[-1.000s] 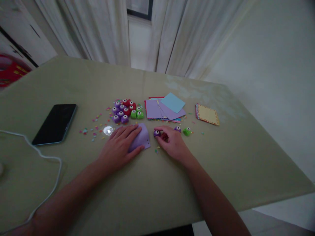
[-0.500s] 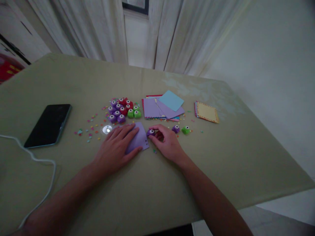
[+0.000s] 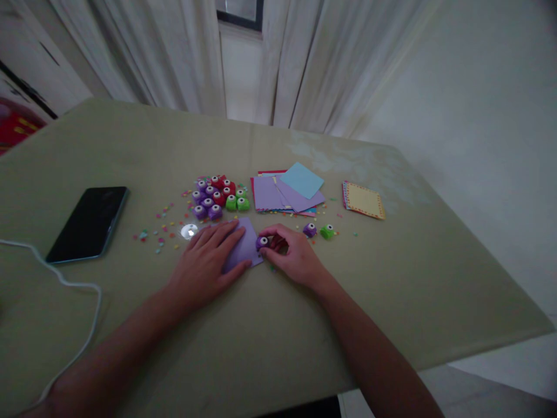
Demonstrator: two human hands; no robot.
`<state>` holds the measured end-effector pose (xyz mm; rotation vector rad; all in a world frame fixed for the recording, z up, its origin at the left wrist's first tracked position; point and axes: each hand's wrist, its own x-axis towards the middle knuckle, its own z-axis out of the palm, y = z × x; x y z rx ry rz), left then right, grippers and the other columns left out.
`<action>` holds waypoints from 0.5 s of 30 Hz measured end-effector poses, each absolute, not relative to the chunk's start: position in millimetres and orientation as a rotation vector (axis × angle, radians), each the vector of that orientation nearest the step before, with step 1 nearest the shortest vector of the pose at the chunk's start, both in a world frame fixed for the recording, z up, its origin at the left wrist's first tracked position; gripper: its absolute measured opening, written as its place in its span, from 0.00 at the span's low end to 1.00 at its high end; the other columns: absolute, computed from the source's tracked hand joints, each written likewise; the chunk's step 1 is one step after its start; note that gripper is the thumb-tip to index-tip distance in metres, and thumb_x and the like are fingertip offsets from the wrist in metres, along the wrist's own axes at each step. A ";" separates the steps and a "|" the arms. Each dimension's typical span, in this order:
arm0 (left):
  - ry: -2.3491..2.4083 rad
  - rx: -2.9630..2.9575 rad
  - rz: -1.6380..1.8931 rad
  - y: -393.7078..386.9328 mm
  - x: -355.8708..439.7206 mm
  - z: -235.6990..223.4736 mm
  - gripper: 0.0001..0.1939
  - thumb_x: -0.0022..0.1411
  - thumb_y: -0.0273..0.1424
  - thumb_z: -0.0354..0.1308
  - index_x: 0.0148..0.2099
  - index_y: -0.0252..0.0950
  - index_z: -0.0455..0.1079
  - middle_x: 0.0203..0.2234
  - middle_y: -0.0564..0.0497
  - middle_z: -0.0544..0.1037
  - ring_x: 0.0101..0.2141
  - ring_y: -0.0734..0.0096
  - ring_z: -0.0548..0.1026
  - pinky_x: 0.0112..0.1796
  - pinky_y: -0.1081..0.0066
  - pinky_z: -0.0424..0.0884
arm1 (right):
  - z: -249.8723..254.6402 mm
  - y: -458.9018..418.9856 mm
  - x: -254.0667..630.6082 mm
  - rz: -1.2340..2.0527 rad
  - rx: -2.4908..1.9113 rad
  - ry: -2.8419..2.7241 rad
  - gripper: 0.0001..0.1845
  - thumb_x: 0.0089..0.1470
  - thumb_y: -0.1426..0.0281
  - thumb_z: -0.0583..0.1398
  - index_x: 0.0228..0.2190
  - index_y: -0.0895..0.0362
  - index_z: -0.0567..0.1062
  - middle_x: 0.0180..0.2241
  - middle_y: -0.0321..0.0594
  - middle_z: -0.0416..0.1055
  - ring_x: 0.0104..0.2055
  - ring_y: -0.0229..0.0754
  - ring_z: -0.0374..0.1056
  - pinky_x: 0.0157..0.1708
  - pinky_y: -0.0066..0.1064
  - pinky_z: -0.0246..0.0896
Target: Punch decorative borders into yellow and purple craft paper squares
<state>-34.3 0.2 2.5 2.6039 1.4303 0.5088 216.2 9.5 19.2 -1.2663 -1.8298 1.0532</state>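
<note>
My left hand lies flat with fingers stretched over a purple sheet of paper, holding it down on the table. A few small holes show near the sheet's lower right edge. Between the thumb and fingers of my right hand is a small purple craft punch with an eye-like top, at the paper's right edge. Whether the edge sits inside its slot I cannot tell. Just beyond that hand stand another purple punch and a green punch.
Several purple, red and green punches cluster behind my left hand, with confetti scattered around. Coloured sheets are piled at centre, and bordered cards lie farther right. A tablet, a white cable and a shiny disc are at left.
My right hand has brought the purple punch slightly left and down, onto the paper's right edge. My left hand stays in place on the sheet.
</note>
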 end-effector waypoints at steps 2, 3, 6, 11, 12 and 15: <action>1.432 2.605 0.504 0.2 -34.6 2.2 0.35 0.75 0.52 0.53 0.74 0.37 0.65 0.71 0.40 0.68 0.68 0.43 0.67 0.68 0.44 0.62 | 20.2 10.0 217.4 1.066 -1.235 -1.871 0.14 0.60 0.74 0.69 0.49 0.56 0.82 0.38 0.38 0.80 0.36 0.40 0.74 0.39 0.30 0.69; 1.431 2.606 0.501 0.1 -34.9 2.1 0.35 0.75 0.52 0.53 0.74 0.37 0.65 0.72 0.40 0.68 0.68 0.43 0.67 0.68 0.44 0.62 | 20.6 10.3 217.8 1.069 -1.212 -1.896 0.14 0.61 0.74 0.69 0.49 0.55 0.83 0.40 0.40 0.81 0.38 0.40 0.74 0.41 0.31 0.70; 1.405 2.616 0.490 0.1 -35.7 1.7 0.36 0.75 0.53 0.52 0.75 0.37 0.63 0.73 0.40 0.66 0.70 0.44 0.66 0.70 0.43 0.60 | 21.5 10.8 218.8 1.037 -1.154 -1.945 0.13 0.64 0.73 0.67 0.50 0.55 0.83 0.46 0.43 0.81 0.44 0.42 0.75 0.46 0.34 0.70; 1.357 2.619 0.468 0.2 -36.8 1.5 0.36 0.75 0.53 0.53 0.77 0.42 0.60 0.75 0.43 0.64 0.72 0.46 0.64 0.72 0.44 0.55 | 23.3 11.4 220.7 1.007 -1.102 -1.984 0.13 0.66 0.74 0.65 0.51 0.55 0.83 0.48 0.45 0.80 0.49 0.45 0.75 0.51 0.37 0.70; 1.355 2.614 0.471 0.2 -36.8 1.6 0.36 0.75 0.53 0.53 0.77 0.43 0.60 0.75 0.44 0.63 0.72 0.46 0.64 0.72 0.44 0.55 | 23.5 11.5 221.1 1.007 -1.096 -1.987 0.13 0.67 0.74 0.65 0.52 0.54 0.83 0.49 0.45 0.80 0.50 0.45 0.75 0.51 0.38 0.70; 1.345 2.610 0.477 0.0 -36.7 2.1 0.36 0.75 0.52 0.54 0.77 0.44 0.60 0.75 0.44 0.63 0.72 0.47 0.63 0.72 0.44 0.55 | 24.0 11.7 222.1 1.014 -1.118 -1.987 0.14 0.66 0.73 0.66 0.52 0.54 0.83 0.49 0.45 0.81 0.48 0.45 0.76 0.50 0.37 0.71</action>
